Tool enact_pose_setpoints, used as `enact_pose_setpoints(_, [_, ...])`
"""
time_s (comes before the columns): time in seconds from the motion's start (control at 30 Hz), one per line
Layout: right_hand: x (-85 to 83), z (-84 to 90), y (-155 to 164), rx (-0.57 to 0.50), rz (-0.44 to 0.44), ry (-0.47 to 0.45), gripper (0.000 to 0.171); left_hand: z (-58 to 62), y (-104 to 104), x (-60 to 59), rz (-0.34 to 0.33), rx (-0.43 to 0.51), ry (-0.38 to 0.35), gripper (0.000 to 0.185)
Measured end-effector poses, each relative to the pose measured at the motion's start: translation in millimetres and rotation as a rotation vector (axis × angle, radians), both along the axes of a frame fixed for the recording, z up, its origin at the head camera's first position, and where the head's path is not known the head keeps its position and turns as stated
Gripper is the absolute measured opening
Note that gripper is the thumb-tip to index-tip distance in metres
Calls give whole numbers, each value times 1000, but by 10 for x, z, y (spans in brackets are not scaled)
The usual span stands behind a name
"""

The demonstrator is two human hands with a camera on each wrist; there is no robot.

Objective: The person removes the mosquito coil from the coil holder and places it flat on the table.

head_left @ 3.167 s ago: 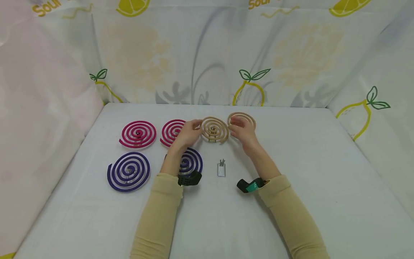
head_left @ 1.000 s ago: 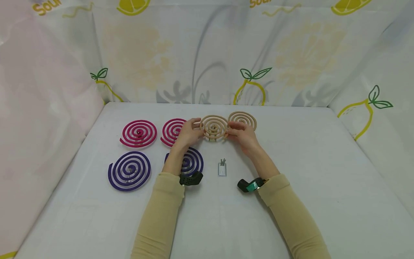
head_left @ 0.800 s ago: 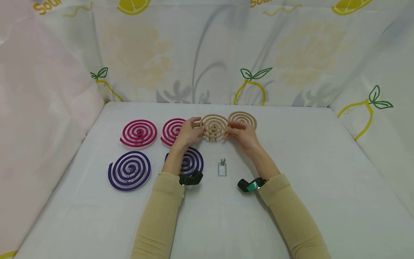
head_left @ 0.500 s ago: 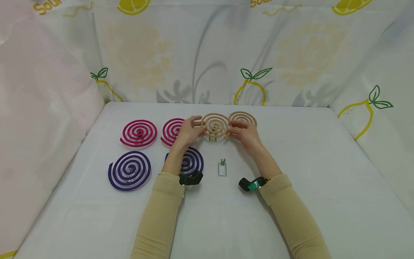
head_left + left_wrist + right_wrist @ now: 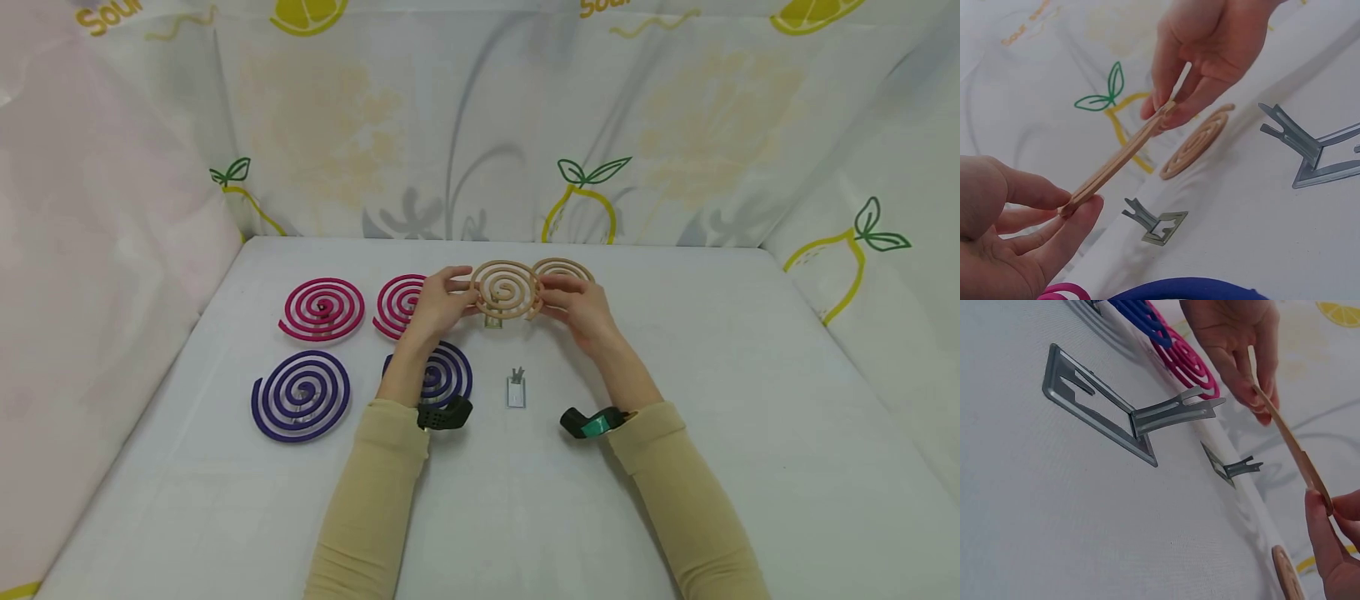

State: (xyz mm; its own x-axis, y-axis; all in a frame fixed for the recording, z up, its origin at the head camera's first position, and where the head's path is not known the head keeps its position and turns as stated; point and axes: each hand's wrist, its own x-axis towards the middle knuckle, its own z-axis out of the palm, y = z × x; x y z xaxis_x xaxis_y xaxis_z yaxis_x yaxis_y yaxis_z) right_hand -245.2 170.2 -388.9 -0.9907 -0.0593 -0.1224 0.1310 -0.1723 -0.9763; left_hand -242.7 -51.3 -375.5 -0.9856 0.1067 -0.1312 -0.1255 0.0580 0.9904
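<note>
A tan mosquito coil (image 5: 505,292) is pinched at its left edge by my left hand (image 5: 437,308) and at its right edge by my right hand (image 5: 588,315). In the left wrist view the coil (image 5: 1119,161) is tilted and clear of the small metal coil stand (image 5: 1154,224) below it. That stand (image 5: 1225,469) has an upright forked prong. Behind my right hand, a second tan coil (image 5: 564,264) lies on the table, partly covered. Closer to me stands another metal stand (image 5: 516,393) with nothing on its prong.
Two magenta coils, one on the far left (image 5: 322,310) and one (image 5: 397,304) partly behind my left hand, stand in the back row. Two dark blue coils, left (image 5: 300,397) and right (image 5: 442,375), are in front of them. A printed cloth (image 5: 487,125) hangs behind the white table (image 5: 712,375).
Both hands have taken hold of the tan coil and raised it off its stand. It has shifted up and slightly right, leaving more of the stand showing.
</note>
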Motion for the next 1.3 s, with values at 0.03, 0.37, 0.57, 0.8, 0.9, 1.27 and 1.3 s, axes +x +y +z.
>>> enact_pose_setpoints(0.03, [-2,6,4,-2,-1,2,39,2,-1,-1,0,0,0,50])
enact_pose_setpoints(0.37, [21,175,68,8,10,3,37,49,1,19,-17,35,-8,47])
enact_pose_setpoints(0.57, [66,212,159,38,27,-11,37,75,42,48,-43,53,-9,47])
enact_pose_setpoints(0.8, [123,190,274,80,34,-3,41,72,134,79,-60,26,39,39])
enact_pose_setpoints(0.9, [154,188,338,95,34,0,42,62,190,88,-68,16,52,35])
enact_pose_setpoints(1.27, [265,166,561,134,27,11,39,-17,418,96,-86,-59,37,34])
enact_pose_setpoints(1.3, [273,164,582,142,28,13,37,-20,437,98,-87,-61,34,34])
